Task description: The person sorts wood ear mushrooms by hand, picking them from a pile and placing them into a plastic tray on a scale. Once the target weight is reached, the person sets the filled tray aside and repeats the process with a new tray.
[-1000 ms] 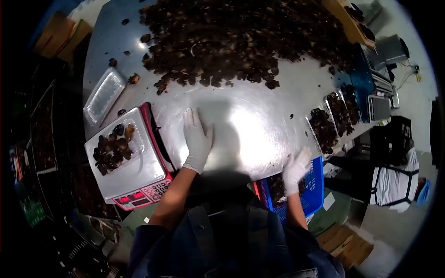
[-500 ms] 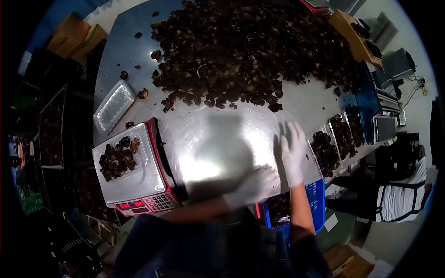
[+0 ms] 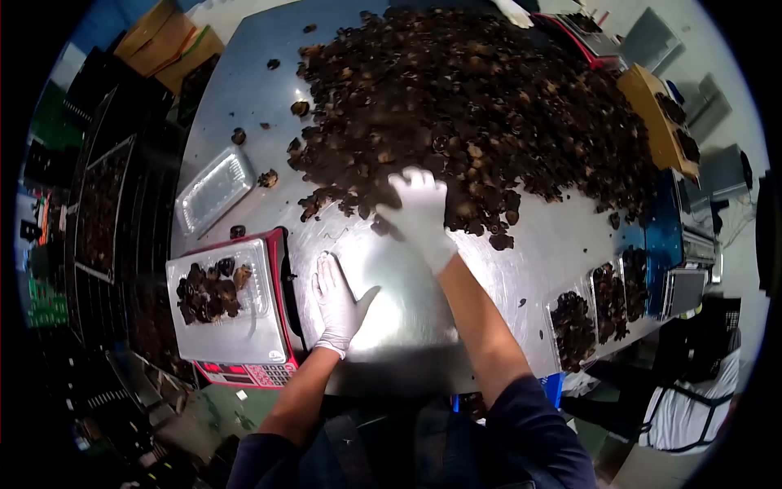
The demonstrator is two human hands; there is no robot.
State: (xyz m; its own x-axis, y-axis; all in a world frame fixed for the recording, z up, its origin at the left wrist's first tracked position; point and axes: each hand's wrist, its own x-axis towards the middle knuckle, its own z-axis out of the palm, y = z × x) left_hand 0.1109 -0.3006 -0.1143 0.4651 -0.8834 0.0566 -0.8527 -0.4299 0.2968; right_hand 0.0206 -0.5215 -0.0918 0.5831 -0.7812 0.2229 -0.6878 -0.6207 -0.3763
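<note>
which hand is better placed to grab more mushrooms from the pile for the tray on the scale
Right. The right hand already reaches the near edge of the mushroom pile, fingers on the pieces. The left hand lies flat on the bare steel table, short of the pile, beside the scale.

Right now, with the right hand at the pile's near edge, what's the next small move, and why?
Probably close the right hand on a few pieces from the dark pile and carry them to the tray on the scale. That hand lies on the pile's near edge, the tray looks only partly filled, and the left hand rests flat on the bare steel table beside the scale.
</note>
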